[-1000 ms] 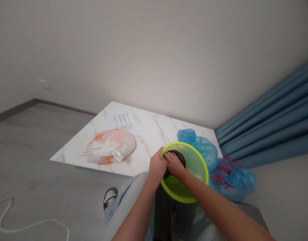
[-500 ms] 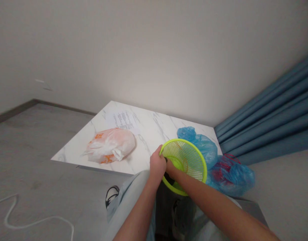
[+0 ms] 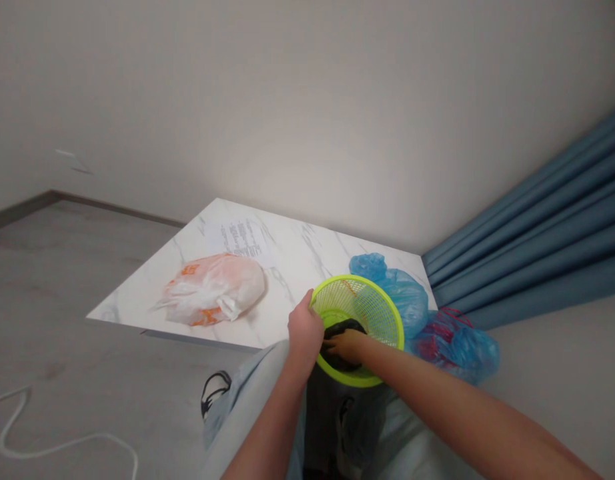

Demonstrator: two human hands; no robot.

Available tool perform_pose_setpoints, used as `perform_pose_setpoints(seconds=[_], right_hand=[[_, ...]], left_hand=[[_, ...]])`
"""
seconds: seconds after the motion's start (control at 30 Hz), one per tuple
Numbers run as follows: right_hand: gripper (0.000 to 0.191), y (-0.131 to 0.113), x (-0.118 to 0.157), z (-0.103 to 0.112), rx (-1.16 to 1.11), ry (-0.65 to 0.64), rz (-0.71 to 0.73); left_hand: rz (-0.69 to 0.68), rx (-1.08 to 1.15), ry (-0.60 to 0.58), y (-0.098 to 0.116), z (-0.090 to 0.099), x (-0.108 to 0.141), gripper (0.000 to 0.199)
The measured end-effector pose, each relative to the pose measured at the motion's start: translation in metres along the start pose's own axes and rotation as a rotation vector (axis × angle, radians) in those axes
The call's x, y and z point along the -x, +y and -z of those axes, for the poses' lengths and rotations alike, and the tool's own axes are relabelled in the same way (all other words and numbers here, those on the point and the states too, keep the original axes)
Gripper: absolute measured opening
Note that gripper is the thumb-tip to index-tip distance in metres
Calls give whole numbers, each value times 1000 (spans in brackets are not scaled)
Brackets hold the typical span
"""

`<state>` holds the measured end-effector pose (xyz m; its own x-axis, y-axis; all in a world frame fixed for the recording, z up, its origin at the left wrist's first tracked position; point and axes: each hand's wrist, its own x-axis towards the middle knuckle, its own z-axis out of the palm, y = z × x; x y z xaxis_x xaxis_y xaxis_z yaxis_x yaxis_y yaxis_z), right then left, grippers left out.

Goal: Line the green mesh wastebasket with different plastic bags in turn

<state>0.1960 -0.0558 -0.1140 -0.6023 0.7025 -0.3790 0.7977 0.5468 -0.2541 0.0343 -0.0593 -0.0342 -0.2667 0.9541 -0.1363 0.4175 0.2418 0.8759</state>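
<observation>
A lime-green mesh plastic basket (image 3: 358, 380) stands in front of me, between my knees and the table edge. My left hand (image 3: 306, 330) is closed around the left side of its rim. Inside the basket lies crumpled black material (image 3: 345, 327), apparently a thin plastic bag. My right hand (image 3: 348, 346) reaches in from the right and rests on the black material, fingers stretched out toward the left. Part of the black material is hidden under that hand.
A low white marbled table (image 3: 287, 247) bears a tied white bag with orange print (image 3: 215, 290), a printed sheet (image 3: 240, 241) and a blue plastic bag (image 3: 405, 300). Another blue bag with red contents (image 3: 452, 343) lies at right, near blue curtains (image 3: 537, 233). A white cable (image 3: 67, 448) crosses the floor.
The right hand has shifted from the left rim, close to my left hand, toward the basket's middle. More black material now shows inside the basket. The left hand stays on the rim.
</observation>
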Motion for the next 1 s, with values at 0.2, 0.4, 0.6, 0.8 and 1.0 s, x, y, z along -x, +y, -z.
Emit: perform_pose_setpoints(seconds=[0.2,0.4,0.6,0.8,1.0], right_hand=[[19,20,-2,40,166,-92,-34],[41,7,-1,96,-47,298,-400],[33,10,26,110,-529,713,-589],[46,5,46,97,-1102,789,-178],[24,-2,49,98,-1873,910,-16]], left_hand=[[7,34,37,4,4,1,55],[-10,150,117,2,-6,4,53],[-77,266,212,-10,-24,-1,52],[-496,124,318,19,-9,9,42],[-536,74,-34,36,-24,9,55]])
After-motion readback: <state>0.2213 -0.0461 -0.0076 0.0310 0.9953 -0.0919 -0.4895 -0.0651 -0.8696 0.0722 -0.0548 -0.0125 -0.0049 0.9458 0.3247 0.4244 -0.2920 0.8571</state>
